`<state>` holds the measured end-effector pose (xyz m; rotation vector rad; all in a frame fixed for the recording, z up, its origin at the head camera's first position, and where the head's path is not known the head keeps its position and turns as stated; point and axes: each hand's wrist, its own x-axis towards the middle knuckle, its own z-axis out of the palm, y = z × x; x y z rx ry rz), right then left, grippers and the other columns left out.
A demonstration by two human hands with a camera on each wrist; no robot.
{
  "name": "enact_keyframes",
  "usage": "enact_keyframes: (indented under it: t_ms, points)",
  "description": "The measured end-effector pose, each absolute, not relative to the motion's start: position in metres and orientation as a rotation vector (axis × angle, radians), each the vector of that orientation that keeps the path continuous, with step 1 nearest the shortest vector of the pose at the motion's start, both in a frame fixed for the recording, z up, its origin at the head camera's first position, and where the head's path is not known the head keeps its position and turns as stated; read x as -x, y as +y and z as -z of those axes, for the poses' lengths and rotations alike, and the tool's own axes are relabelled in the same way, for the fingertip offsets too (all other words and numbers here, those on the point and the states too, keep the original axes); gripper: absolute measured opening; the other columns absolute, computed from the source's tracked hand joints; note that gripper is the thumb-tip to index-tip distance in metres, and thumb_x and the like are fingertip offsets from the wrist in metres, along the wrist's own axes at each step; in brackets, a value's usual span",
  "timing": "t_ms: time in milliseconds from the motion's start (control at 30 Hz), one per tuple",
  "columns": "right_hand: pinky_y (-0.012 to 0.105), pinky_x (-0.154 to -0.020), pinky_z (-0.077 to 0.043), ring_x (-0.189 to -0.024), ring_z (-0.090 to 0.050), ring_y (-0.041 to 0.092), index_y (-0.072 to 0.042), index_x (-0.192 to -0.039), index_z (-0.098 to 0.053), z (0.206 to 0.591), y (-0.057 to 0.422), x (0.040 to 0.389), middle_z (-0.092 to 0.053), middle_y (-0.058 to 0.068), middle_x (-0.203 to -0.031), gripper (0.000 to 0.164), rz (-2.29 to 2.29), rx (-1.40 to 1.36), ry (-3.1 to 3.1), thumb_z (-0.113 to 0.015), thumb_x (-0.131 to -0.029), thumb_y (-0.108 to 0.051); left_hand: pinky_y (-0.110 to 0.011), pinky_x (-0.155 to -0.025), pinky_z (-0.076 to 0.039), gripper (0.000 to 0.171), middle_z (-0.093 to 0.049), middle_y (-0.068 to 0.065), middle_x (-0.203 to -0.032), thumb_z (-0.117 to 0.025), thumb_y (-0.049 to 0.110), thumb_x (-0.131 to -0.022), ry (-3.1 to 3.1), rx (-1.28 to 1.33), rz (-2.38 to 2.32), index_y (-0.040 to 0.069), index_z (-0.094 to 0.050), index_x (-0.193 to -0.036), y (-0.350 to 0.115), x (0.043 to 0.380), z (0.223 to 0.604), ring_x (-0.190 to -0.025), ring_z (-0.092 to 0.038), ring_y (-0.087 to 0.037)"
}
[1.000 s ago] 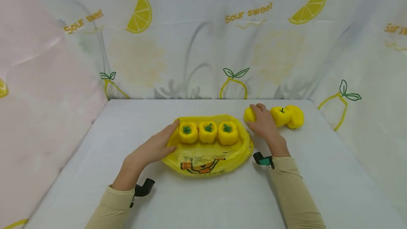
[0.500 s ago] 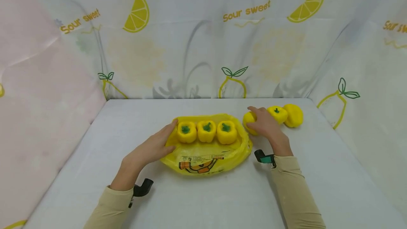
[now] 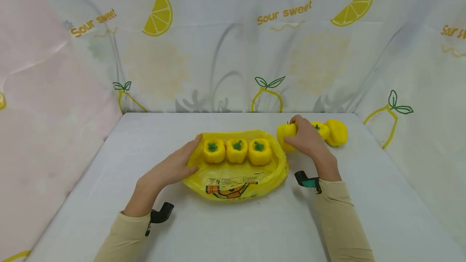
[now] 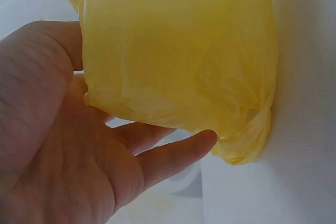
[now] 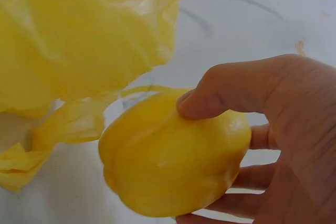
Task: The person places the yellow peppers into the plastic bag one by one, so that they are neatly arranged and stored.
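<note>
My right hand (image 3: pixel 309 138) grips a yellow bell pepper (image 3: pixel 286 134), thumb on its near side and fingers round the other in the right wrist view. A yellow plastic bag (image 3: pixel 233 177) lies mouth up in front of me, just left of that pepper (image 5: pixel 173 156). Three yellow bell peppers (image 3: pixel 237 151) with green stems sit in a row at the bag's back. My left hand (image 3: pixel 171 167) rests at the bag's left rim, fingers extended and spread. In the left wrist view the bag (image 4: pixel 178 51) hides part of its thumb and fingers.
Two more yellow bell peppers (image 3: pixel 336 132) stand at the back right, one partly behind my right hand. The white table (image 3: pixel 233 229) ends at a lemon-print cloth wall (image 3: pixel 218 51). Black wrist cameras (image 3: pixel 162 212) hang below both wrists.
The right hand has closed round the pepper beside the bag and tilted it, so its stem now shows at the top. My left hand and the bag stay nearly in place.
</note>
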<state>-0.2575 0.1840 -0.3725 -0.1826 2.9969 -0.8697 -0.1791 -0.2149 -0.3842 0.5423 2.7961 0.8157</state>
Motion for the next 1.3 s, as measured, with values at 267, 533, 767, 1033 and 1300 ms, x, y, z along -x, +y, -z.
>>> enact_keyframes:
  t_ms: [267, 533, 767, 1033, 1300]
  points:
    - [0.054, -0.106, -0.044, -0.12, -0.046, 0.035, -0.001, -0.133, -0.038, 0.357, 0.175, 0.249, -0.044, 0.02, -0.139, 0.058, 1.245, 0.376, 3.008, -0.068, -0.084, -0.014, -0.056, -0.124, -0.02, 0.089, -0.014, -0.008, -0.168, -0.064, 0.012, -0.093, 2.779, -0.523, -0.854, 0.017, -0.007, -0.162, -0.217, 0.178, 0.383, -0.154, -0.017, -0.034]
    - [0.054, -0.11, -0.044, -0.13, -0.045, 0.031, -0.005, -0.127, -0.04, 0.343, 0.151, 0.234, -0.045, 0.014, -0.145, 0.054, 1.415, 0.675, 2.881, -0.074, -0.085, -0.005, -0.058, -0.123, -0.019, 0.09, -0.016, -0.011, -0.168, -0.065, 0.01, -0.092, 2.776, -0.507, -0.879, 0.018, -0.008, -0.162, -0.22, 0.178, 0.38, -0.154, -0.018, -0.036]
    - [0.051, -0.111, -0.045, -0.135, -0.047, 0.026, -0.01, -0.121, -0.044, 0.336, 0.126, 0.217, -0.046, 0.006, -0.147, 0.05, 1.369, 0.839, 2.743, -0.077, -0.083, -0.008, -0.058, -0.123, -0.019, 0.092, -0.016, -0.011, -0.167, -0.065, 0.008, -0.091, 2.761, -0.506, -0.887, 0.02, -0.008, -0.162, -0.221, 0.178, 0.375, -0.153, -0.019, -0.036]
    - [0.043, -0.1, -0.053, -0.121, -0.054, 0.023, -0.011, -0.116, -0.047, 0.351, 0.085, 0.202, -0.05, 0.006, -0.142, 0.05, 1.226, 1.066, 2.672, -0.082, -0.081, -0.015, -0.058, -0.123, -0.02, 0.091, -0.017, -0.011, -0.167, -0.063, 0.004, -0.09, 2.748, -0.501, -0.901, 0.02, -0.008, -0.162, -0.221, 0.178, 0.371, -0.153, -0.019, -0.036]
    - [0.032, -0.105, -0.05, -0.124, -0.052, 0.014, -0.016, -0.117, -0.049, 0.373, 0.048, 0.189, -0.053, -0.001, -0.132, 0.049, 0.969, 1.236, 2.665, -0.082, -0.082, -0.025, -0.058, -0.122, -0.022, 0.091, -0.019, -0.011, -0.167, -0.06, 0.001, -0.088, 2.739, -0.493, -0.909, 0.019, -0.01, -0.162, -0.222, 0.179, 0.369, -0.153, -0.021, -0.036]
